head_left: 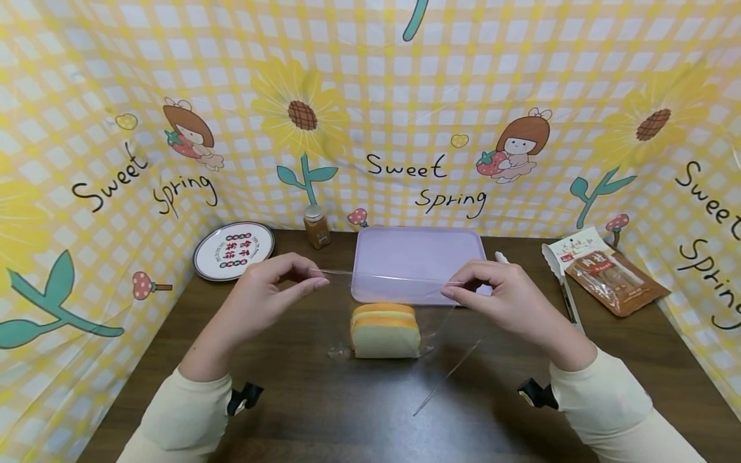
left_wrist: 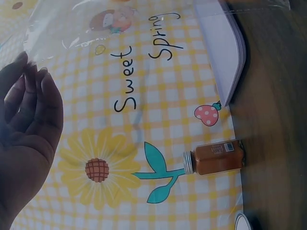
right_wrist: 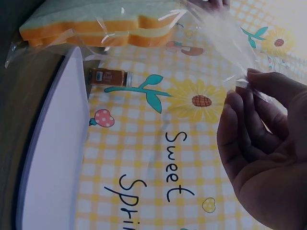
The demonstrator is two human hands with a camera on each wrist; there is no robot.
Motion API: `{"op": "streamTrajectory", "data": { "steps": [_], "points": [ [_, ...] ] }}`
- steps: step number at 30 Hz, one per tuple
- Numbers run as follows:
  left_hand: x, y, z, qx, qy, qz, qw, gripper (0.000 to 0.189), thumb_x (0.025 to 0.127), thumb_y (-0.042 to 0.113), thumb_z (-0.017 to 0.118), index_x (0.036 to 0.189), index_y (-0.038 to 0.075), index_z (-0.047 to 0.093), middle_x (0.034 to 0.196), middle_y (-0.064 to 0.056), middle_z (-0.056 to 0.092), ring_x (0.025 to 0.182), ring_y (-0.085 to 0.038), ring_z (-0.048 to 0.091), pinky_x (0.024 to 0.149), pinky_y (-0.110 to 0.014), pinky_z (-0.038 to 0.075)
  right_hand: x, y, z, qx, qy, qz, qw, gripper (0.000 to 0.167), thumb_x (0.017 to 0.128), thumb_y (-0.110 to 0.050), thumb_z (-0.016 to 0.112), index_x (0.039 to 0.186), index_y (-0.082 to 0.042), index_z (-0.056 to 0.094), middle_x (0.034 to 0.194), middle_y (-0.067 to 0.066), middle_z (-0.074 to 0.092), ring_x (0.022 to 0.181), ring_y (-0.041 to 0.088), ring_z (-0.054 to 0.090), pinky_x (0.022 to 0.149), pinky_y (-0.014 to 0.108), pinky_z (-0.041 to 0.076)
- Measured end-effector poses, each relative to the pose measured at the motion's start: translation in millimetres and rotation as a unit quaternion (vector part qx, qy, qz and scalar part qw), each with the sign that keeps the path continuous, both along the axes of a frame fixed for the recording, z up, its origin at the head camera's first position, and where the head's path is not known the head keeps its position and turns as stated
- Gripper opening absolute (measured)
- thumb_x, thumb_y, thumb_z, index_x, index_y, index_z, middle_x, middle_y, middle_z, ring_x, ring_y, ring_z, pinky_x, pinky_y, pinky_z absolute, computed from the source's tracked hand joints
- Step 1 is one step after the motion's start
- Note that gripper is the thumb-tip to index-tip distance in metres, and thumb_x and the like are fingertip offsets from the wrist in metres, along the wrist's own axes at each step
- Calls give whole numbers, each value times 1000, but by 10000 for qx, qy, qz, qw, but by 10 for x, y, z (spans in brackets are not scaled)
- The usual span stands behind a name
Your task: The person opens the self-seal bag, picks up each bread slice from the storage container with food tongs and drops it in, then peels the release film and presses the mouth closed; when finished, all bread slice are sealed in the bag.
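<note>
A clear plastic bag [left_wrist: 96, 28] is stretched by its top edge between my two hands. My left hand [head_left: 272, 290] pinches one end of that edge between thumb and fingers. At the other end my right hand [head_left: 509, 297] pinches the film the same way. Bread slices [head_left: 384, 337] with orange-yellow crust stand upright low in the bag, over the table in the head view. The right wrist view shows the stacked slices [right_wrist: 96, 28] inside the clear film, near the upper left.
Behind the bag lies a lilac tray [head_left: 417, 254]. A spice jar [head_left: 316, 228] and a white plate [head_left: 217, 252] stand back left. At right are a brown food packet [head_left: 616, 280] and a white-ended utensil [head_left: 558, 273]. A thin clear strip [head_left: 446, 381] lies in front.
</note>
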State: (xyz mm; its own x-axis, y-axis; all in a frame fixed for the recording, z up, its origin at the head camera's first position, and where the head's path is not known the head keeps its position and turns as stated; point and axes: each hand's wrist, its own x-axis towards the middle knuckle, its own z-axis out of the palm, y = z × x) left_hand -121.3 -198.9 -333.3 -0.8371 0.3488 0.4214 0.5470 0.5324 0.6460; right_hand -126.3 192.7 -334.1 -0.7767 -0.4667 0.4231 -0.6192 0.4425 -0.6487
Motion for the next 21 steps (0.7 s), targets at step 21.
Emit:
{"op": "streamTrajectory", "data": {
  "steps": [21],
  "points": [
    [29, -62, -39, -131, 248, -510, 9983, 21, 99, 9, 76, 108, 28, 73, 102, 14, 75, 92, -1, 68, 72, -20, 56, -40, 126, 101, 636, 3, 473, 9969, 13, 100, -18, 77, 113, -19, 74, 93, -16, 70, 86, 0, 64, 75, 22, 54]
  ]
}}
